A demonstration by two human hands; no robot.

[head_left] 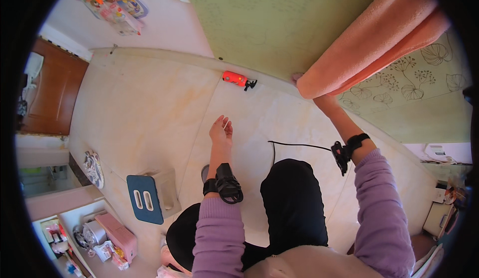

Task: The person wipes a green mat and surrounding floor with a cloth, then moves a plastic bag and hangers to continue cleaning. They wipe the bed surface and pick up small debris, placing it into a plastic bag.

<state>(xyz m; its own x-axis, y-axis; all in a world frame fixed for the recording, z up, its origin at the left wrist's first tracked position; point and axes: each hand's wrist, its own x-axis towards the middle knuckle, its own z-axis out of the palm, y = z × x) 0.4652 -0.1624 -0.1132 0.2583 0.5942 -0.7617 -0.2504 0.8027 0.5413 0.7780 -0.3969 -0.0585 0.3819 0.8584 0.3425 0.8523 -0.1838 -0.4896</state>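
Observation:
My left hand (pixel 220 130) is held out above the floor with its fingers loosely curled and apart, and nothing shows in it. A thick coral towel (pixel 371 38) hangs along the green patterned panel at the upper right. My right forearm reaches up to the towel's lower end, where most of my right hand is covered. Only a bit of my right hand (pixel 297 77) shows past the towel's left edge, against the panel. How its fingers lie is hidden. Black straps with small devices sit on both wrists, and a black cable (pixel 299 144) runs from the right one.
A small red fire extinguisher (pixel 234 78) lies on the tiled floor (pixel 149 98) by the panel's foot. To the left stands a stool with a blue top (pixel 144 199). Sneakers (pixel 93 169) and a shelf holding a pink box (pixel 117 237) are further left, near a brown door (pixel 55 86).

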